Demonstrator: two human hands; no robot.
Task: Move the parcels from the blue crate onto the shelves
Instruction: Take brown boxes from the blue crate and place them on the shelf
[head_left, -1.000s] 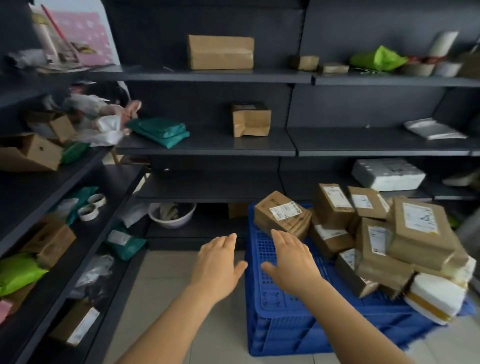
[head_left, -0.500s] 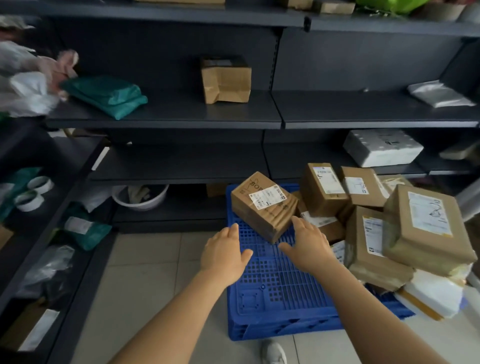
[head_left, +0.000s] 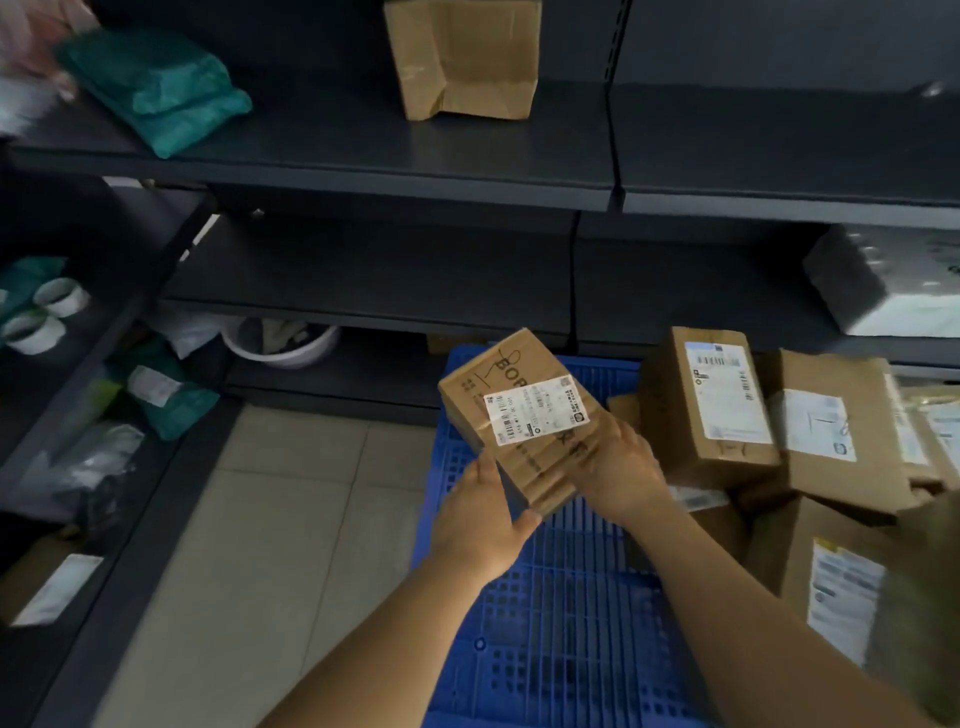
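While gripped from both sides, held above the blue crate: one brown cardboard parcel, tilted, white label facing up.

Behind the crate, spanning the whole background: dark metal shelves. On the upper board, behind and above the crate: a large creased brown box, upright; well to the crate's left on that same board, a green plastic mailer. On the lower board to the crate's right: a white wrapped package, partly in shadow.

Blue crate itself: on the tiled floor, slotted bottom showing bare at its near and left parts. Piled against the crate's right side: a heap of brown labelled parcels, leaning on one another; whether all sit inside the crate, cannot tell.

Left of the crate, under the lowest board: a white basin. Further left of the crate, on a side rack: two rolls of tape.

Over the crate's middle: left hand, thumb curled round the held parcel's near corner, fingers beneath. Right hand clamped on the parcel's right edge, fingers wrapped under.
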